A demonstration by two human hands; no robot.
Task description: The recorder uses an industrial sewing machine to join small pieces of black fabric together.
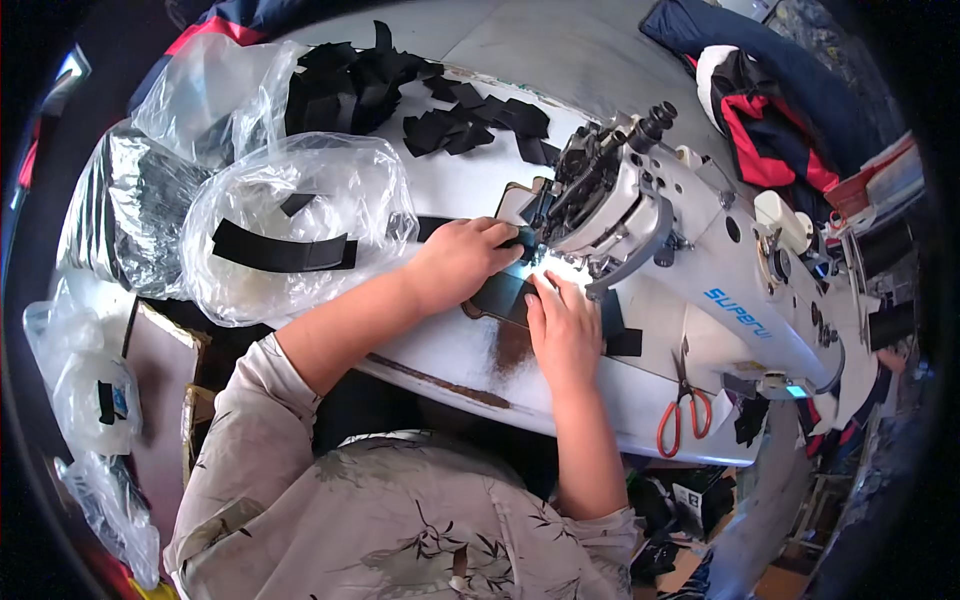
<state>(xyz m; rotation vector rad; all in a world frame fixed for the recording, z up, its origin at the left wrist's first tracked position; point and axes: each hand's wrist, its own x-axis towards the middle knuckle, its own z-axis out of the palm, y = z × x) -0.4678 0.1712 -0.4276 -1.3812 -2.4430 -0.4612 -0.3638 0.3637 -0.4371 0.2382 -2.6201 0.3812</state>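
A grey-white sewing machine stands on the white table, its lamp lighting the spot at the needle. My left hand is closed at the left of that spot, thumb and fingers pinching a black fabric piece whose tail sticks out to the left. Close in front of the needle, my right hand lies with fingers stretched out and pressed flat on a dark plate and black fabric. Another black strip shows just right of my right hand. My fingertips hide part of the stitching spot.
Orange-handled scissors lie near the table's right front edge. A clear plastic bag with black strips on it takes up the left side. Heaped black fabric pieces lie at the back. Dark and red clothing lies beyond the machine.
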